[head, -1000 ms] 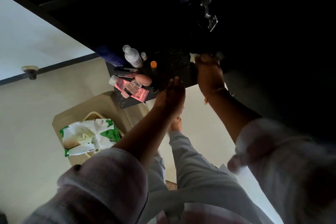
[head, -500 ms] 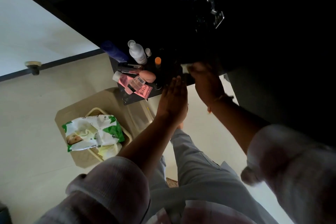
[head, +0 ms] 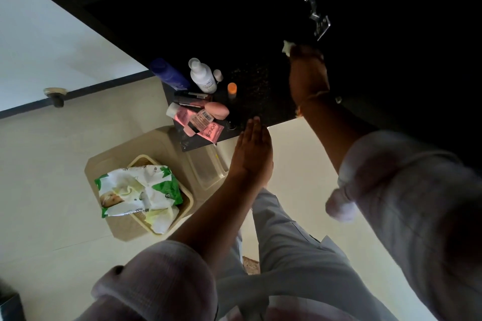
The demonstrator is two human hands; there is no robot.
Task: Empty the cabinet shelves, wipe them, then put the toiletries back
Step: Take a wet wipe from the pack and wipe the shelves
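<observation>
Your right hand (head: pixel 307 70) is raised into the dark cabinet space, fingers bent over a crumpled white wipe (head: pixel 286 47); only a corner of the wipe pokes out past your knuckles, and shadow hides what it presses against. A thin thread circles that wrist. Your left hand (head: pixel 254 148) is flat, fingers straight and together, holding nothing, with its fingertips at the front edge of a dark, speckled, stone-like ledge (head: pixel 260 91). I cannot tell if they touch it.

The toiletries are bunched at the ledge's left end: a round white plastic bottle (head: pixel 202 77), a blue bottle (head: pixel 169 74) lying tilted just beside it, a small orange-capped tube (head: pixel 232 88), a smooth pink egg-shaped sponge (head: pixel 217 110), and a flat pink tube (head: pixel 208 130) with a barcode label resting across it.

Below, a beige woven-look plastic basket (head: pixel 187 203) sits on a beige plastic stool (head: pixel 156 138) and holds a wrinkled green-and-white pack of wipes (head: pixel 138 190).

A shiny metal hinge (head: pixel 318 15) glints above your right hand. Everything around it is black, so shelves and walls cannot be made out. Your rolled sleeves are blurred and cut off at the lower edge.
</observation>
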